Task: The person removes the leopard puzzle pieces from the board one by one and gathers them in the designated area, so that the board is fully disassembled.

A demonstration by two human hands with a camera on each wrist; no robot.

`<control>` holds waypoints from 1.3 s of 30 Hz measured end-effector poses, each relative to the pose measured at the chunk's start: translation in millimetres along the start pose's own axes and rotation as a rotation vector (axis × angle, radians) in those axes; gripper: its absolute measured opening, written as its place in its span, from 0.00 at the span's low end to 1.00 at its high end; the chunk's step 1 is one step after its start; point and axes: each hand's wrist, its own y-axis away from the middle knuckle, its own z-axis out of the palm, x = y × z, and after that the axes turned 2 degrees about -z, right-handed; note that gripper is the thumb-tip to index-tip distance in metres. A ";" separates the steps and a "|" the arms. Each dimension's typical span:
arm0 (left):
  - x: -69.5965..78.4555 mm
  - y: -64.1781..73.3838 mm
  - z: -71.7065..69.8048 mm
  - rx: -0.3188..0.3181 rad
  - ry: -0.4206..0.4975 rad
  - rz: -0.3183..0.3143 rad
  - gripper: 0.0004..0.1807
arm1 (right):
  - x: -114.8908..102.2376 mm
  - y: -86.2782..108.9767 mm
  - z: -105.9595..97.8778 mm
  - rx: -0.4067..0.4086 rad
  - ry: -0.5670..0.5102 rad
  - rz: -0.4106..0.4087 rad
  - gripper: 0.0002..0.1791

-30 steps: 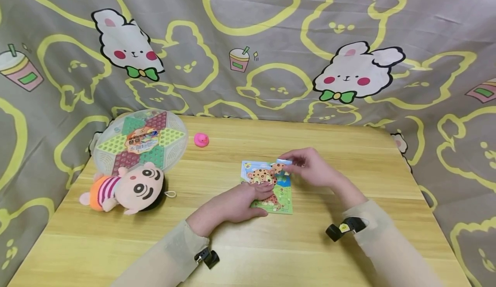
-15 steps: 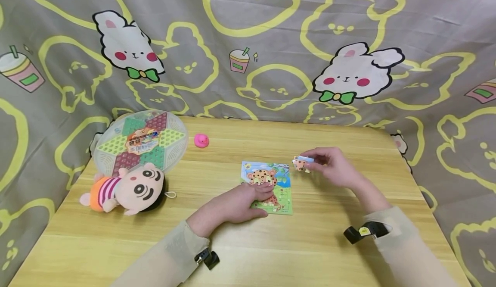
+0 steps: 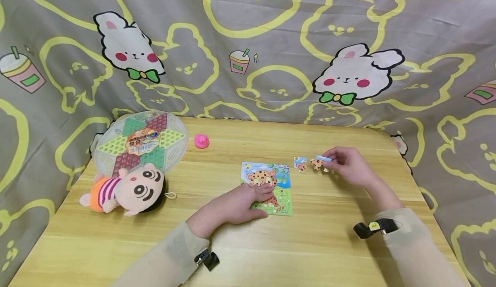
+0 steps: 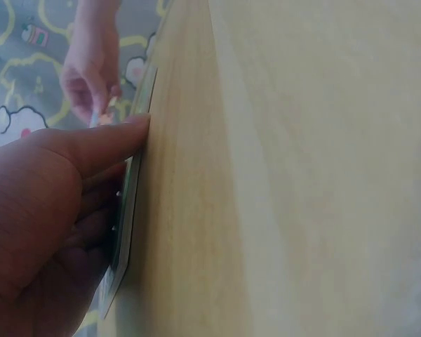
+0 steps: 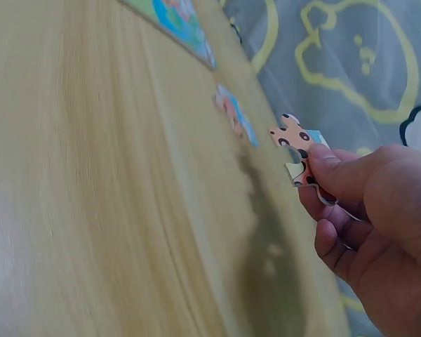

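My left hand [image 3: 244, 201] lies flat across the lower left of a jigsaw puzzle board [image 3: 284, 200] with a spotted leopard picture. In the left wrist view, the thumb [image 4: 119, 144] reaches along the board's edge. My right hand [image 3: 350, 166] pinches a jigsaw puzzle piece [image 5: 300, 151], orange with dark spots and a light blue edge, between thumb and fingers. It is held above the table, right of the board. A second puzzle piece [image 3: 300, 164], blue and orange, lies on the table between the board and the right hand. Part of the leopard is hidden under my left fingers.
A pink toy duck [image 3: 201, 141] stands at the back, left of centre. On the left, a round Chinese checkers board [image 3: 178, 149] lies behind a plush doll [image 3: 135, 188]. A patterned curtain [image 3: 271, 93] hangs behind the wooden table [image 3: 310, 252].
My right hand has moved right from the board's upper right corner, carrying the spotted piece. A second piece now shows clearly on the table. The left hand stays put.
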 end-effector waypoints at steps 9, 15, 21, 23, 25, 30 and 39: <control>0.8 0.4 1.8 -0.002 0.005 0.005 0.34 | 17.5 -2.8 0.0 -0.004 0.151 0.037 0.09; 0.8 -0.5 2.0 0.003 0.000 0.019 0.34 | 19.5 -3.2 2.4 0.035 0.240 -0.008 0.10; 2.0 0.9 1.4 -0.003 0.005 0.000 0.34 | 22.5 -4.1 5.2 0.054 0.280 -0.026 0.08; 2.2 0.9 1.3 -0.005 0.005 -0.001 0.34 | 24.4 -3.7 6.0 0.055 0.283 -0.024 0.08; 2.2 0.6 1.3 -0.004 0.002 0.003 0.34 | 26.1 -3.3 6.6 0.056 0.282 -0.021 0.08; 1.2 -0.5 1.3 0.002 -0.008 0.017 0.34 | 28.9 -3.2 7.8 0.078 0.276 -0.027 0.06; 0.7 -0.1 1.7 0.006 -0.068 0.038 0.34 | 22.4 -5.8 12.0 0.105 0.250 -0.031 0.10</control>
